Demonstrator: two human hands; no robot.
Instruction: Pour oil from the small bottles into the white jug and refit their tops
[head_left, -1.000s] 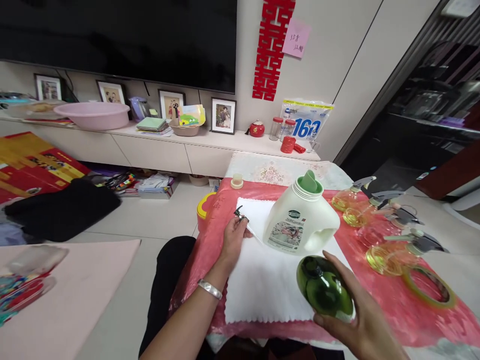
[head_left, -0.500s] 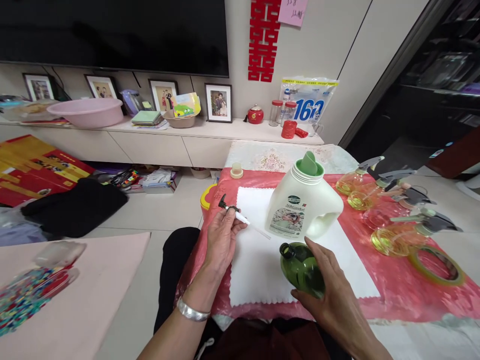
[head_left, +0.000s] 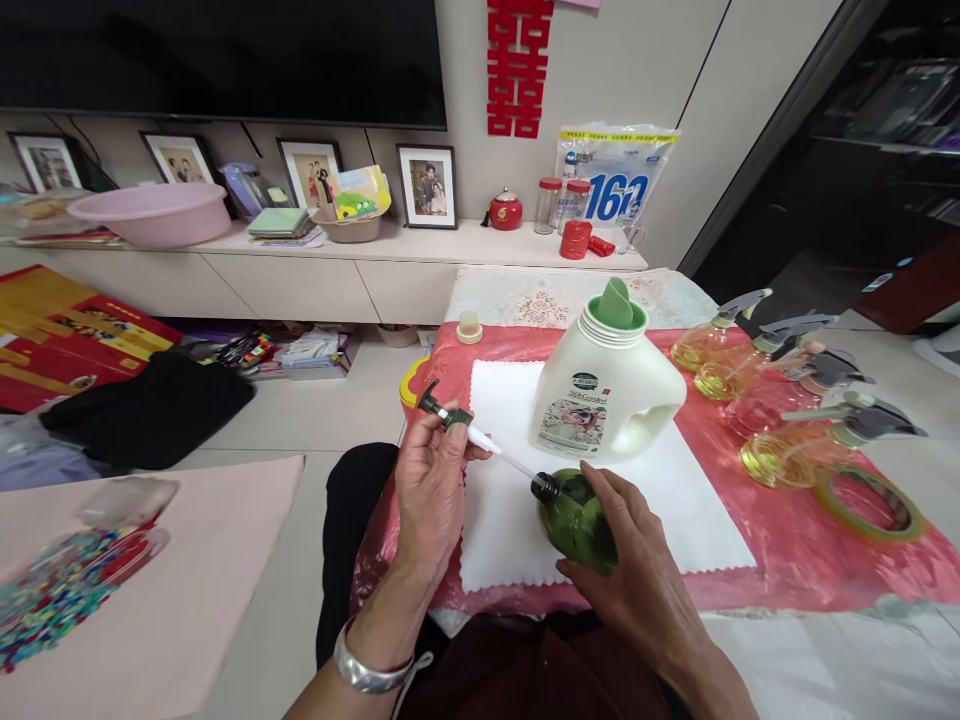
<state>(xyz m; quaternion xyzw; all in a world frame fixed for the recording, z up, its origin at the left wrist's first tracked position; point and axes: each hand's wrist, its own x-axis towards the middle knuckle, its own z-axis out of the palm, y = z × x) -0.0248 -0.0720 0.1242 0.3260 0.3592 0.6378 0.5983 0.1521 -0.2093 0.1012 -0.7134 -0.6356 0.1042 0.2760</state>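
Observation:
My left hand (head_left: 435, 480) pinches a black and white pump dispenser head (head_left: 480, 437) near its collar. Its thin clear tube reaches to the black threaded neck of a green bottle (head_left: 577, 525); the tube's end is at the mouth or just inside it. Around the bottle's right side my right hand (head_left: 637, 550) is wrapped, tilting it toward the pump. Just behind stands a large pale green detergent jug (head_left: 604, 385) with its spout uncovered, on a white scalloped mat (head_left: 499, 520).
Several spray bottles (head_left: 795, 440) line the right side of the red table cover (head_left: 720, 480), beside a tape roll (head_left: 870, 505). A cap (head_left: 469, 327) sits at the far left corner. Colourful small pieces (head_left: 52, 600) lie on a pink surface at left.
The green bottle has moved left in my right hand, and the pump's tube has met its mouth. My view has shifted slightly.

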